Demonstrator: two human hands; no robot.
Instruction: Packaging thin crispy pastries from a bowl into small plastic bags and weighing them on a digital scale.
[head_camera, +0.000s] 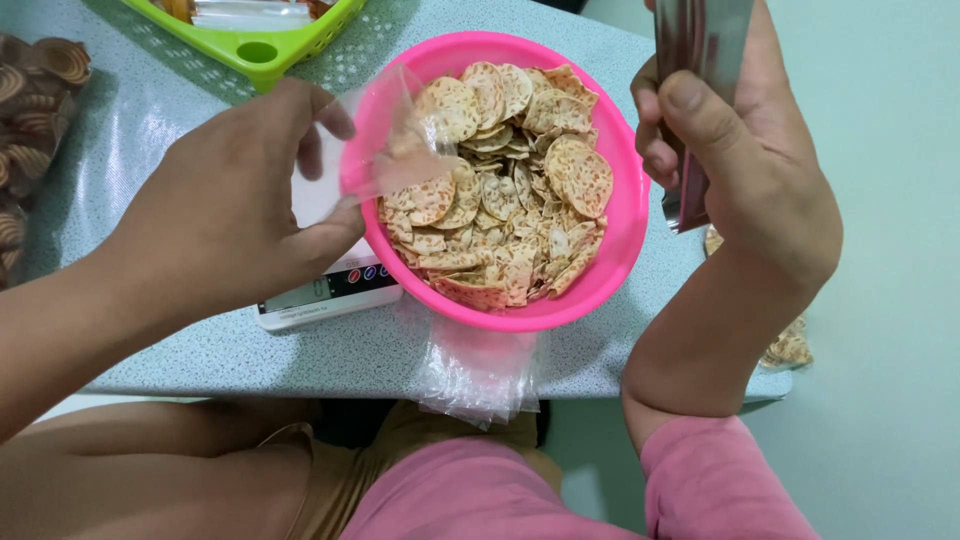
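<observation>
Clear bag and metal scoop at the pink bowl (620, 235)

The clear plastic bag (385, 150), thin and see-through, is pinched at its mouth in the left hand (225, 215), tilted over the bowl's left rim and touching the speckled round crackers (500, 190) heaped inside. The shiny metal scoop (695, 60) stands nearly upright in the right hand (745, 150), just beside the bowl's right rim.

Crackers (510, 190) in bowl (630, 215) at table (170, 110) centre — scale (330, 290) left of it, basket (255, 45) behind.
</observation>
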